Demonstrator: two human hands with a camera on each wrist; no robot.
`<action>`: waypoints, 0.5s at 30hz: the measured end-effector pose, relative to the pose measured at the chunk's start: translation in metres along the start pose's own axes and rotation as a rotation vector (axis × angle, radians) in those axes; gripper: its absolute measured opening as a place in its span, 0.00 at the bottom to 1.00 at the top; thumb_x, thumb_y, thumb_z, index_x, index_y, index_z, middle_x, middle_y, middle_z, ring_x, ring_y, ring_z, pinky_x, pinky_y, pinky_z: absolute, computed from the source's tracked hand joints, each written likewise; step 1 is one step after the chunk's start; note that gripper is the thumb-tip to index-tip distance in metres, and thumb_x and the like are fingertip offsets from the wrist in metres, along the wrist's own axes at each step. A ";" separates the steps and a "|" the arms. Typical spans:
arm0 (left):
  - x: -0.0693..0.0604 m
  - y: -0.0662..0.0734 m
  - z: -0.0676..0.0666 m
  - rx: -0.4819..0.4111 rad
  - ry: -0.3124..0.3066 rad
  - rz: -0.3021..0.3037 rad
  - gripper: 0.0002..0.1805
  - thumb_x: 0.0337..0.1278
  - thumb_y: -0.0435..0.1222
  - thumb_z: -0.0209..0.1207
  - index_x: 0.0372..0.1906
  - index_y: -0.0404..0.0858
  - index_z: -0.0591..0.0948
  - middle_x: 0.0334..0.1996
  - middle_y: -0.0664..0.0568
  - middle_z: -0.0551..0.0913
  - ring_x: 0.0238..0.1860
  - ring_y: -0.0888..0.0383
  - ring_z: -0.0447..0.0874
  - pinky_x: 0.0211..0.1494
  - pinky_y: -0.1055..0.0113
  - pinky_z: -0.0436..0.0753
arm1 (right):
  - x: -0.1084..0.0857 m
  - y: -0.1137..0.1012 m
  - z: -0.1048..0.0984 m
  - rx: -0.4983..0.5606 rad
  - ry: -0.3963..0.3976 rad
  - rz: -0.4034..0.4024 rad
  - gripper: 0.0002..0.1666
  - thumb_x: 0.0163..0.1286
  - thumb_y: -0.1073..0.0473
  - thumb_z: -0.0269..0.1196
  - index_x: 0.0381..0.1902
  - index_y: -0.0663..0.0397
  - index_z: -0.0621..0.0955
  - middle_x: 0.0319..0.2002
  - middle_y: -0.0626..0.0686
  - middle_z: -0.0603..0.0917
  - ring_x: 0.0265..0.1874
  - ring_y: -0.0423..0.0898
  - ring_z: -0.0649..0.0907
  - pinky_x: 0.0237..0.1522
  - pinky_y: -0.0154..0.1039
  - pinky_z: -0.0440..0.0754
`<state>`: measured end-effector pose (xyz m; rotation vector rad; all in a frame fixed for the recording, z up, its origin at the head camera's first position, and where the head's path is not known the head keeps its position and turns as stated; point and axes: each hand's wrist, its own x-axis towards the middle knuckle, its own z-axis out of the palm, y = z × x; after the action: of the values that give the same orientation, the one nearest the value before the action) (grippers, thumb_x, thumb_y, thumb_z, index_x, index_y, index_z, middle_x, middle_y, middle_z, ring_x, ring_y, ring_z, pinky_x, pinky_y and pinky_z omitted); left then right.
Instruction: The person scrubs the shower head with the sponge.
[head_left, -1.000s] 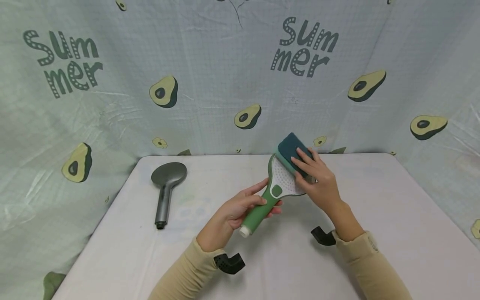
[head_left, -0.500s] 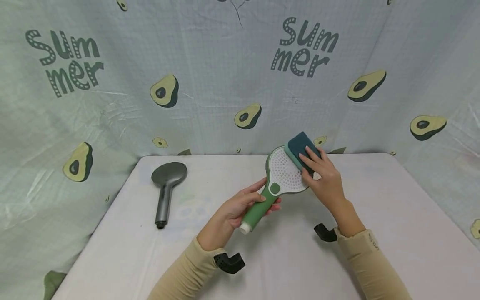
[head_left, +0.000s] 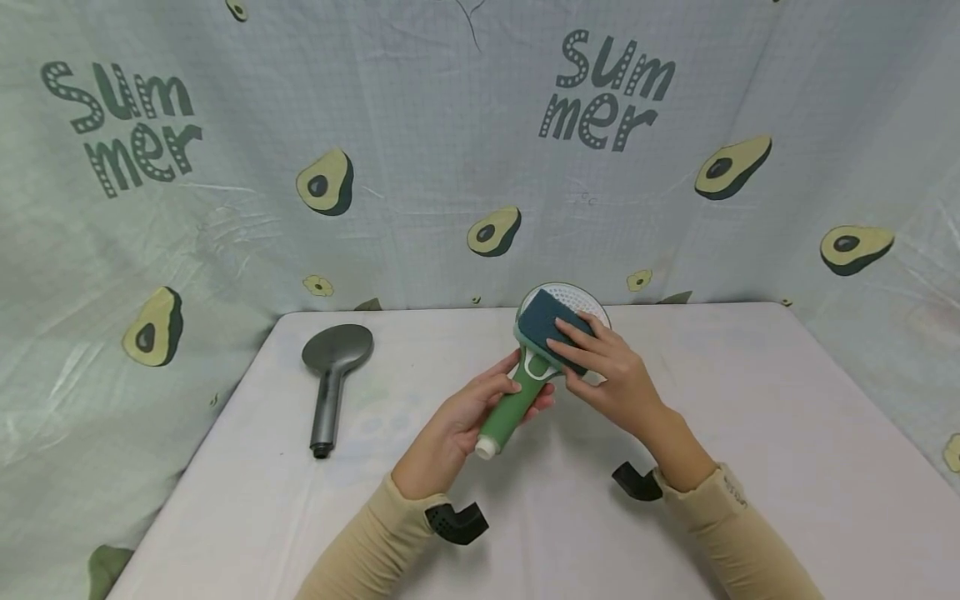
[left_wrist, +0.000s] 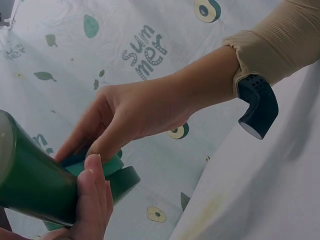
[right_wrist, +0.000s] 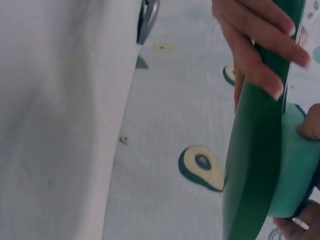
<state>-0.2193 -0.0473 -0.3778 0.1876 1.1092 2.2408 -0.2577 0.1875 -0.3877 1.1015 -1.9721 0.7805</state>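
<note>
My left hand (head_left: 474,417) grips the green handle of a shower head (head_left: 512,410), which tilts up and to the right above the table. Its white nozzle face shows past the sponge at the top. A dark blue sponge (head_left: 551,325) with a lighter teal layer lies against that face, and my right hand (head_left: 611,367) holds it there with spread fingers and thumb. In the right wrist view, the teal side of the sponge (right_wrist: 292,165) touches the front of the shower head (right_wrist: 255,160), while left fingers (right_wrist: 255,60) wrap round the handle from behind.
A dark grey shower head (head_left: 330,387) lies on the left part of the white-covered table (head_left: 225,517). Behind the table hangs a pale curtain (head_left: 420,167) printed with avocados. Black curved pieces (head_left: 456,523) stick out at both cuffs.
The sponge has gone from the upper right edge of the nozzle face down and left to its lower part near the handle. The green shower head has shifted slightly up and left.
</note>
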 end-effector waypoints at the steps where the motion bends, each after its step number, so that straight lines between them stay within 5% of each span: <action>1: 0.000 0.000 0.000 -0.004 0.003 0.004 0.41 0.68 0.25 0.40 0.84 0.44 0.47 0.50 0.42 0.82 0.45 0.57 0.88 0.47 0.70 0.84 | 0.000 0.002 -0.002 -0.005 0.001 0.002 0.28 0.51 0.77 0.72 0.53 0.63 0.87 0.59 0.65 0.83 0.62 0.73 0.76 0.57 0.70 0.73; 9: 0.002 0.002 0.000 -0.006 -0.015 0.019 0.41 0.67 0.24 0.40 0.84 0.43 0.47 0.49 0.41 0.82 0.44 0.56 0.88 0.47 0.69 0.85 | -0.009 0.027 -0.023 -0.134 0.060 0.257 0.27 0.56 0.78 0.72 0.55 0.66 0.86 0.62 0.65 0.80 0.68 0.71 0.71 0.62 0.69 0.70; 12: 0.001 0.003 -0.001 -0.006 -0.021 0.024 0.41 0.68 0.25 0.40 0.84 0.43 0.46 0.49 0.42 0.82 0.45 0.57 0.88 0.47 0.70 0.84 | -0.007 0.022 -0.018 -0.091 0.073 0.228 0.26 0.56 0.77 0.72 0.55 0.65 0.86 0.62 0.65 0.80 0.68 0.71 0.71 0.62 0.69 0.70; 15: 0.001 0.004 -0.002 -0.011 -0.015 0.038 0.40 0.69 0.26 0.40 0.84 0.43 0.46 0.49 0.43 0.82 0.45 0.57 0.88 0.47 0.70 0.84 | -0.001 0.012 -0.009 0.005 0.036 0.096 0.20 0.63 0.71 0.70 0.55 0.63 0.87 0.61 0.64 0.81 0.66 0.71 0.73 0.64 0.65 0.70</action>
<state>-0.2233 -0.0499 -0.3763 0.2225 1.0944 2.2751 -0.2653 0.2004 -0.3860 0.9953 -2.0053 0.8507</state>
